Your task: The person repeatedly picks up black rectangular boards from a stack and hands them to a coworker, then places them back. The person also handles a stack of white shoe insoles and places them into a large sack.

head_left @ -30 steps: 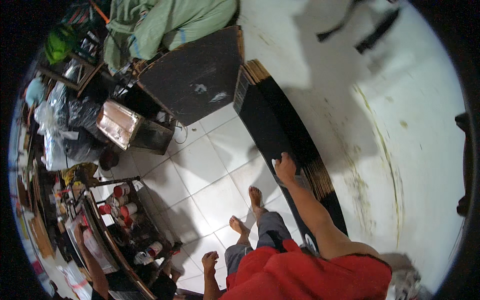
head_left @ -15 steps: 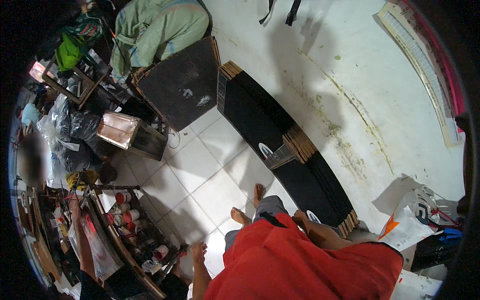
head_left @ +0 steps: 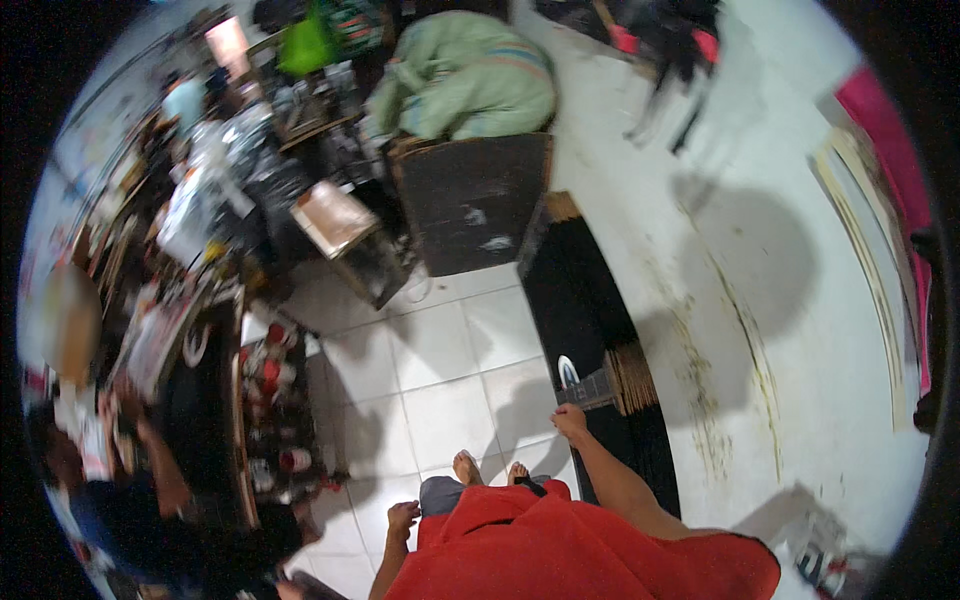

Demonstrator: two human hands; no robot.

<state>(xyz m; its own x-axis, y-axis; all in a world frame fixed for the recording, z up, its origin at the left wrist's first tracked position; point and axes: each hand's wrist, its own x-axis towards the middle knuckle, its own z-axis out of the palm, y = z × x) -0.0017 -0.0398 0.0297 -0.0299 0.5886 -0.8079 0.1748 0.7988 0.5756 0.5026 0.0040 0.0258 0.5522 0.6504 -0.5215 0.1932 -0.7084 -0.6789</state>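
My right hand point(head_left: 570, 420) reaches along the near side of a stack of long black boards point(head_left: 540, 290), with fingers curled at a grey patterned end point(head_left: 590, 392) where brown layered edges show. What it grips, if anything, is too small to make out. My left hand point(head_left: 403, 518) hangs beside my left thigh, fingers loosely bent, with nothing seen in it. A dark square panel point(head_left: 470, 195) stands beyond the boards.
A co-worker point(head_left: 140, 510) is at a cluttered bench with a shelf of red-and-white cans point(head_left: 280, 370) on my left. Green sacks point(head_left: 460, 80), plastic bags point(head_left: 200, 200) and a metal box point(head_left: 340, 240) lie ahead. A white wall point(head_left: 760, 250) runs along my right.
The view has swung, bringing more of the co-worker into sight. My right hand went down by my side, then rose forward to the grey end of the boards.
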